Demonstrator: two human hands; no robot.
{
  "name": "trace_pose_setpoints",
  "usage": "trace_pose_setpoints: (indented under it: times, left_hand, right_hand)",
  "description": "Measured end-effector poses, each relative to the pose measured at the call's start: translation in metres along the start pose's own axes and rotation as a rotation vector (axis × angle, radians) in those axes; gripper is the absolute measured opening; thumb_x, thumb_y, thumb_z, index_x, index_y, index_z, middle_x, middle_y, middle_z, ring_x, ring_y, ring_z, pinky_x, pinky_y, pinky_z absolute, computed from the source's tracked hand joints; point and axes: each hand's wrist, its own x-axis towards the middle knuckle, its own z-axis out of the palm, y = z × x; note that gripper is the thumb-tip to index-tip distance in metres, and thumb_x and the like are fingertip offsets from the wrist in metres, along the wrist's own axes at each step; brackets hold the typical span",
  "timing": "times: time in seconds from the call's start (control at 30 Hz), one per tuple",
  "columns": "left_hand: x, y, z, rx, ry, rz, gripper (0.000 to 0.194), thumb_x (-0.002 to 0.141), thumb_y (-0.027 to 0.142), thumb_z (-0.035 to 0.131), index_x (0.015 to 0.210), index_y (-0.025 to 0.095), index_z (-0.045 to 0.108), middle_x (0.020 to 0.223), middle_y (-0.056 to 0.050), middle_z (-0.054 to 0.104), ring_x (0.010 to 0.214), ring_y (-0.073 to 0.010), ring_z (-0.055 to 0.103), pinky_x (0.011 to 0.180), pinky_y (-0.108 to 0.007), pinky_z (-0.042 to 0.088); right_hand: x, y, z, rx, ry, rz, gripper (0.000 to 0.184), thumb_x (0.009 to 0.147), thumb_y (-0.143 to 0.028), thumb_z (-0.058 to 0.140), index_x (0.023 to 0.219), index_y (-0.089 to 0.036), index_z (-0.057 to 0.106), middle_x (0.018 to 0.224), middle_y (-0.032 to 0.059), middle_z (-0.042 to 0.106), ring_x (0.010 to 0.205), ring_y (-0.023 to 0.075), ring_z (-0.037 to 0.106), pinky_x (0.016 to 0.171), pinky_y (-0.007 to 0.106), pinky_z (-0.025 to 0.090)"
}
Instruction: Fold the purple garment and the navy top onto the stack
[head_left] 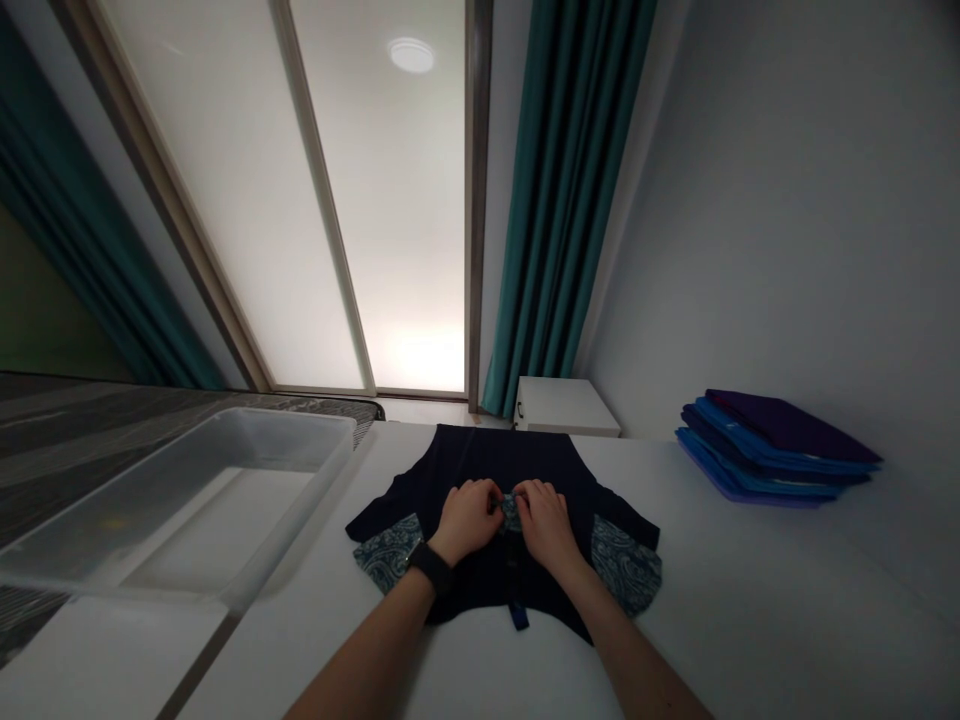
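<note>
A dark navy garment (495, 455) with teal paisley-patterned parts at both sides lies spread on the white table. My left hand (471, 518), with a black watch on its wrist, pinches a small piece of paisley cloth (511, 512) at the garment's middle. From the other side my right hand (546, 520) grips the same patterned piece, fingers closed. Both hands rest on the garment, fingertips close together. Below them a dark blue strip (518, 615) hangs over the garment's near edge. What lies under the fingers is hidden.
A translucent plastic bin (281, 520) stands at the left. On the right of the table (720, 590) sits a stack of folded blue and purple cloths (776, 450). A white cabinet (566, 405) is beyond the far edge, near a teal curtain (570, 200).
</note>
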Motion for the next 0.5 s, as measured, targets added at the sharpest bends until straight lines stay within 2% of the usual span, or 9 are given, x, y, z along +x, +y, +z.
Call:
trace_pose_setpoints:
  times: [0.2, 0.4, 0.5]
  left_hand:
    - [-0.001, 0.004, 0.0, 0.049, 0.008, 0.025, 0.009, 0.08, 0.026, 0.059, 0.089, 0.023, 0.06, 0.09, -0.002, 0.067, 0.094, -0.0239, 0.06, 0.079, -0.035, 0.041]
    - [-0.001, -0.003, 0.001, 0.108, -0.024, 0.121, 0.013, 0.087, 0.028, 0.055, 0.098, 0.027, 0.063, 0.098, -0.002, 0.064, 0.097, -0.0222, 0.06, 0.079, -0.033, 0.042]
    - [0.0, -0.006, 0.004, 0.12, -0.001, 0.161, 0.012, 0.089, 0.025, 0.053, 0.098, 0.025, 0.062, 0.1, -0.003, 0.063, 0.097, -0.0218, 0.06, 0.08, -0.032, 0.043]
  right_hand:
    - [0.0, 0.004, 0.003, 0.056, 0.037, 0.04, 0.016, 0.092, -0.017, 0.04, 0.095, -0.021, 0.055, 0.099, 0.0066, 0.065, 0.097, 0.0235, 0.056, 0.081, 0.036, 0.037]
    - [0.001, 0.008, 0.005, 0.104, 0.042, 0.059, 0.017, 0.091, -0.02, 0.04, 0.094, -0.021, 0.056, 0.098, 0.0065, 0.067, 0.095, 0.0233, 0.057, 0.081, 0.036, 0.037]
    - [0.002, 0.01, 0.005, 0.119, 0.034, 0.064, 0.016, 0.092, -0.02, 0.041, 0.096, -0.02, 0.056, 0.098, 0.0064, 0.067, 0.096, 0.0235, 0.057, 0.082, 0.036, 0.037]
